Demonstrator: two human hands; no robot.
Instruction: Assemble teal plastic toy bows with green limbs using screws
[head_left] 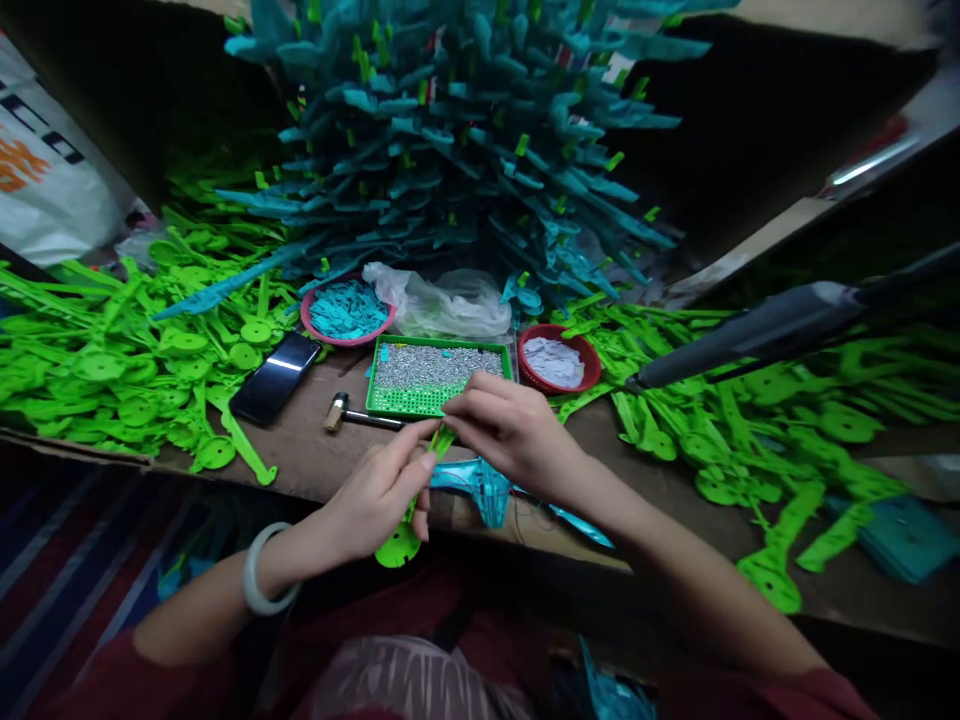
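A green plastic piece (409, 520) is gripped by the left hand (379, 490) & pinched at its top by the right hand (504, 428), just above a teal piece (480, 485). Green tray (420, 402) w/ silver bits, small hammer (352, 413) & phone (274, 390) are seen behind, on the bench.

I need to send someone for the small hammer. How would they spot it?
Find the green tray of silvery bits mid-bench. The hammer lies at its left corner, right of the black phone; it is the only metal-headed tool there.
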